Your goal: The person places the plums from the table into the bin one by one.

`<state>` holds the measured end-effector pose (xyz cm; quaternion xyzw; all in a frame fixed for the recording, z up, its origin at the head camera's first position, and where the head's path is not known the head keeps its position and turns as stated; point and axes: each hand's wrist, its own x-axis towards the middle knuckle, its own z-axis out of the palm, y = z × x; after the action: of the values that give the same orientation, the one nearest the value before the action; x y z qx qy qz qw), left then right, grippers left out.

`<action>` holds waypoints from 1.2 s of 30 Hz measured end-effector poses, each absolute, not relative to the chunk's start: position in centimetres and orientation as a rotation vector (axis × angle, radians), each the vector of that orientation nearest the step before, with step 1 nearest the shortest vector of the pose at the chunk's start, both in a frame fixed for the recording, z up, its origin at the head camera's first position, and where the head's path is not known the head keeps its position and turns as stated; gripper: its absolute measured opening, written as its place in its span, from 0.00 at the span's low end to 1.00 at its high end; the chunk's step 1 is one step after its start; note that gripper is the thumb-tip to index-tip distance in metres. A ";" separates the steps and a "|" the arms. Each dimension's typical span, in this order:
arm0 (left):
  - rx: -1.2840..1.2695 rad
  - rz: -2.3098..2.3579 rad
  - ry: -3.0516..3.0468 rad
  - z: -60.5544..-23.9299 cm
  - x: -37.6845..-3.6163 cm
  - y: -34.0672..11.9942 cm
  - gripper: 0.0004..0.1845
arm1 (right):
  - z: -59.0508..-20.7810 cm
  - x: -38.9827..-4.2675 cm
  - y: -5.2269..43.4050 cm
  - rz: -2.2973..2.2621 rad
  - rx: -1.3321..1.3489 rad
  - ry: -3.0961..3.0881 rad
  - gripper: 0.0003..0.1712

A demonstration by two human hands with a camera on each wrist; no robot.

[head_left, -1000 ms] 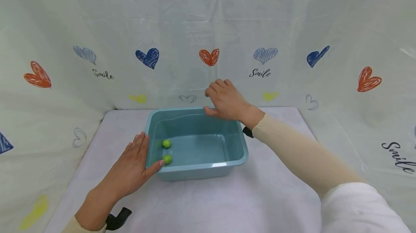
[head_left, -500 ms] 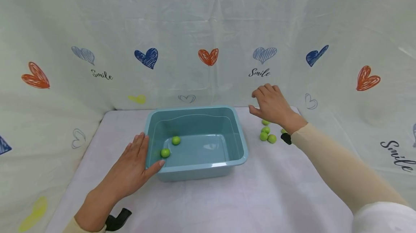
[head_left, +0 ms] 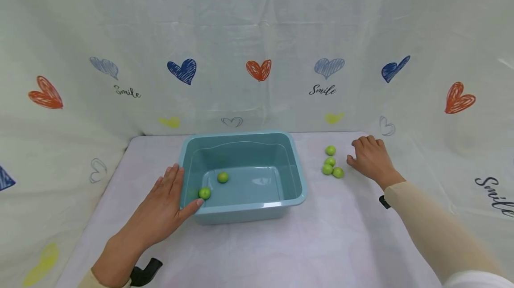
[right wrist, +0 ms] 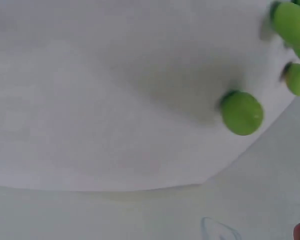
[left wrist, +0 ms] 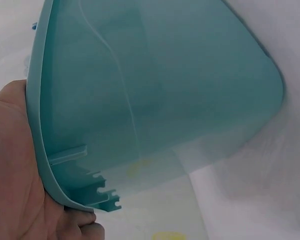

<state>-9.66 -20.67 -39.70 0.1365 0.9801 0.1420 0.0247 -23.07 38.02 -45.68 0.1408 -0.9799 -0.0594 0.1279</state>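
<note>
The right hand point(head_left: 371, 158) is barely seen by its own wrist camera, only a fingertip at the frame's lower edge; the head view shows it resting on the table point(head_left: 257, 252), fingers loosely bent and holding nothing, just beside four small green balls point(head_left: 331, 165). Whether a fingertip touches the nearest ball is hard to tell. The right wrist view shows three of those balls, two cut off at the edge, smooth and round on white cloth.

The left hand point(head_left: 164, 210) lies flat with straight fingers against the left wall of the blue tub point(head_left: 295, 190), thumb on its front corner. The left wrist view shows only the palm and the tub's ribbed rim underside and smooth plastic wall. Only the head view shows two more green balls point(head_left: 213, 185) inside the tub, at its left.
</note>
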 end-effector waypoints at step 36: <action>0.399 0.442 3.044 -39.8 -9.6 -20.7 0.57 | -51.7 -23.1 40.8 -0.229 0.271 -2.924 0.25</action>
<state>-9.63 -20.70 -39.76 0.1288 0.9812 0.1425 0.0201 -23.14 40.81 -51.66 0.0915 -0.9880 -0.0774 0.0979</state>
